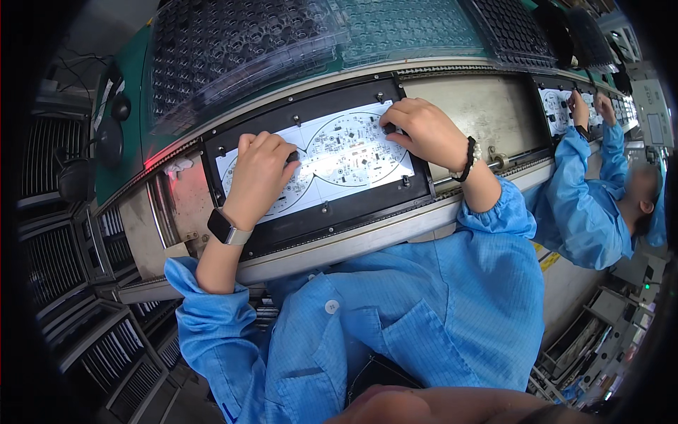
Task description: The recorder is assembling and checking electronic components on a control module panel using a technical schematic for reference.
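Observation:
A white circuit board panel with round outlines and many small parts lies in a black carrier frame on the conveyor. Over the panel's left part is my left hand, its thumb and fingers closed on a small black round component. My right hand is at the panel's upper right corner, fingertips closed on another small black component. Both components are partly hidden by the fingers, and I cannot tell whether they touch the board.
Clear plastic trays holding dark round parts stand behind the conveyor, with a dark tray farther right. Conveyor rails run along both sides of the carrier. A co-worker in a blue smock works at another panel on the right. Slotted black racks stand left.

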The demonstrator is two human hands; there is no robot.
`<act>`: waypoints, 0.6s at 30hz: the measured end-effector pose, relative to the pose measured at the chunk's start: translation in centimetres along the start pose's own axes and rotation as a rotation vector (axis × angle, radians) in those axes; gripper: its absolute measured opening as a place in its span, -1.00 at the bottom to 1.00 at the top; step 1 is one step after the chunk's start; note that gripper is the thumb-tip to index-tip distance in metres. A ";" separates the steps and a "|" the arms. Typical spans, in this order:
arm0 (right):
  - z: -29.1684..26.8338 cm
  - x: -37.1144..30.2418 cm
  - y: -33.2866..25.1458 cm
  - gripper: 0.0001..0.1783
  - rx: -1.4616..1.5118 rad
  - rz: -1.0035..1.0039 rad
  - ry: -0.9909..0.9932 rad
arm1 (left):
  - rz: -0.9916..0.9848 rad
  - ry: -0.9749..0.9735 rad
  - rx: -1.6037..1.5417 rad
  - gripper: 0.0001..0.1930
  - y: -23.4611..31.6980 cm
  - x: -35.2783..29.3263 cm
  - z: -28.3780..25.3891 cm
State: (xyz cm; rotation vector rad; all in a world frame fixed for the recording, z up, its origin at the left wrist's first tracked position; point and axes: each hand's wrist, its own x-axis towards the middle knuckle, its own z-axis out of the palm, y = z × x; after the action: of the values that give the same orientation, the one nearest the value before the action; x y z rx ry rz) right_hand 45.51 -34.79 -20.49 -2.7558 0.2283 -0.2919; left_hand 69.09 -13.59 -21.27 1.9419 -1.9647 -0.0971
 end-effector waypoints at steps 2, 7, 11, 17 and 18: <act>-0.2 0.1 -0.1 -0.72 -0.001 -0.002 -0.015 | 0.027 -0.013 0.019 -0.73 0.1 0.1 -0.4; -1.6 0.4 -0.7 -0.67 0.075 0.043 -0.107 | 0.086 0.183 -0.069 -0.75 -1.3 0.8 -4.5; -6.3 2.0 -1.7 -0.68 -0.070 -0.048 -0.082 | -0.087 0.478 -0.119 -0.88 -7.8 3.9 -10.4; -9.4 14.5 -5.6 -0.71 -0.200 -0.340 -0.042 | -0.187 0.494 0.353 -0.77 -21.2 5.4 -12.7; -9.0 17.0 -6.1 -0.70 -0.186 -0.355 -0.023 | -0.145 0.453 0.440 -0.76 -22.1 6.1 -12.7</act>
State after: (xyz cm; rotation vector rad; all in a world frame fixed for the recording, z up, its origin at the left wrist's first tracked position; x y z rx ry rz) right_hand 60.62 -35.46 -7.12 -2.9733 -0.2565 -0.3441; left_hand 94.13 -17.87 -14.97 2.1237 -1.6335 0.7294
